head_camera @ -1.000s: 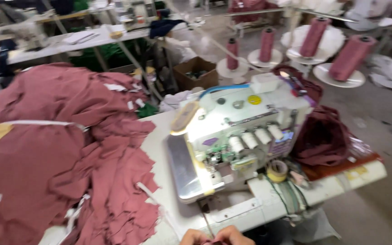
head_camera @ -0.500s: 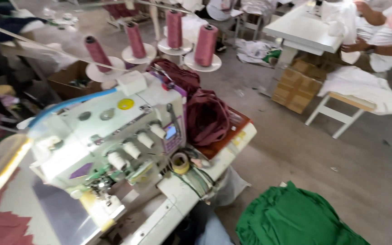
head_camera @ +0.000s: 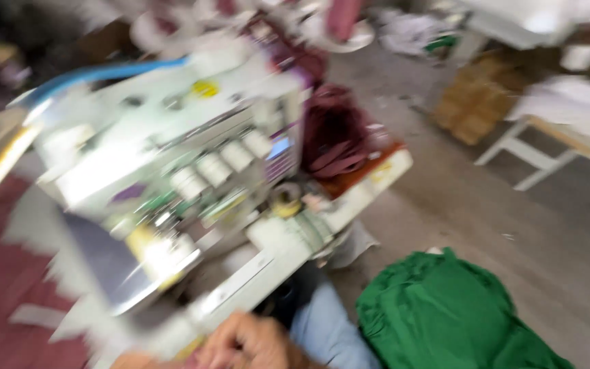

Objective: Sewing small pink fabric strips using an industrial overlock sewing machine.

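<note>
hand [head_camera: 247,345] by sewing machine [head_camera: 172,171] | fingers: can't tell, blurred | machine long axis left-right

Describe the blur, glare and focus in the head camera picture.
Head view: heavy motion blur smears everything; the sewing machine is streaked, with bright glare on its pale top and on the lamp arm at left. The green cloth pile is the clearest thing. One hand at the bottom edge is blurred, its grip unreadable. The far background is washed out.
</note>
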